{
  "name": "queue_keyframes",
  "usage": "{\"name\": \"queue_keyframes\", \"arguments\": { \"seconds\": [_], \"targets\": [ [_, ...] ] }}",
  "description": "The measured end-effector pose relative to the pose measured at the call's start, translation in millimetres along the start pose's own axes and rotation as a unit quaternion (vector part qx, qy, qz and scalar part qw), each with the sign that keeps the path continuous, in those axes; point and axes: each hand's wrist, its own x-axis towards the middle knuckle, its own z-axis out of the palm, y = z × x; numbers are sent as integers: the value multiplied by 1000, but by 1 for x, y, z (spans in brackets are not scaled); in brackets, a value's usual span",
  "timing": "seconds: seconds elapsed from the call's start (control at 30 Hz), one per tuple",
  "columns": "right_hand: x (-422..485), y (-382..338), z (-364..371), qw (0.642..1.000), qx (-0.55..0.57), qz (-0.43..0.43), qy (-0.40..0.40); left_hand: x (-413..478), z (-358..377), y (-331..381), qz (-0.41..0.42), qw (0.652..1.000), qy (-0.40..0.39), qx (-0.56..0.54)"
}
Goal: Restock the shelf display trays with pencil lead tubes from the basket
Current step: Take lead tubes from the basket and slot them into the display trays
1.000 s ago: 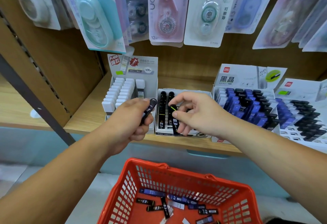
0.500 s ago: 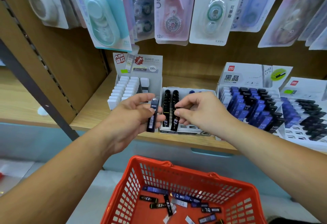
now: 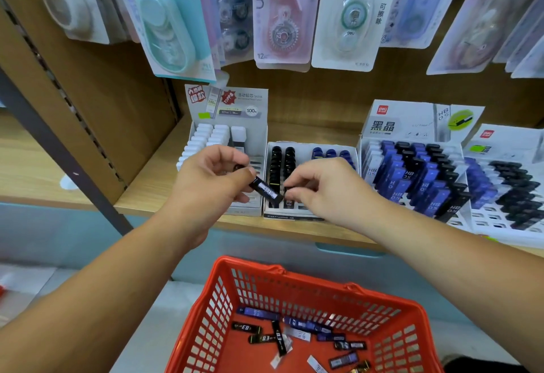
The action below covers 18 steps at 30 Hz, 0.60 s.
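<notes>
My left hand (image 3: 206, 181) grips a black pencil lead tube (image 3: 266, 190), tilted down to the right over the shelf's front. My right hand (image 3: 323, 193) pinches at that tube's lower end with thumb and forefinger, just above the front row of the middle white tray (image 3: 309, 148). That tray holds two columns of black tubes (image 3: 282, 163) and a few blue tubes (image 3: 329, 153) at its back. Below, the red basket (image 3: 294, 281) holds several loose black and blue tubes (image 3: 282, 337).
A tray of white tubes (image 3: 206, 137) stands left of the middle tray. Two larger trays of blue and black tubes (image 3: 412, 175) (image 3: 506, 187) stand to the right. Correction tape packs (image 3: 282, 19) hang above. A dark shelf upright (image 3: 59, 151) slants at left.
My left hand has turned its tube from upright to slanted and brought it toward my right hand. My right hand has shifted from the tube in the tray's front to the tip of that tube.
</notes>
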Motion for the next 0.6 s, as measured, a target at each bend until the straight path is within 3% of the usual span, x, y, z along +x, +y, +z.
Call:
{"name": "queue_keyframes", "arguments": {
  "seconds": [0.2,0.33,0.43,0.53,0.6],
  "targets": [
    [1,-3,-5,979,-200,-47,-10,-3,4,11,18,999,-33,22],
    [-5,2,-22,991,-104,-60,56,-4,6,23,15,999,-40,4],
    [-8,12,-42,983,-123,-29,132,0,16,31,66,997,0,32],
    [-9,22,-48,981,-162,8,107,15,37,39,112,987,26,109],
    [-9,29,-47,977,-197,15,74,30,54,41,144,970,2,197]
  ]
}}
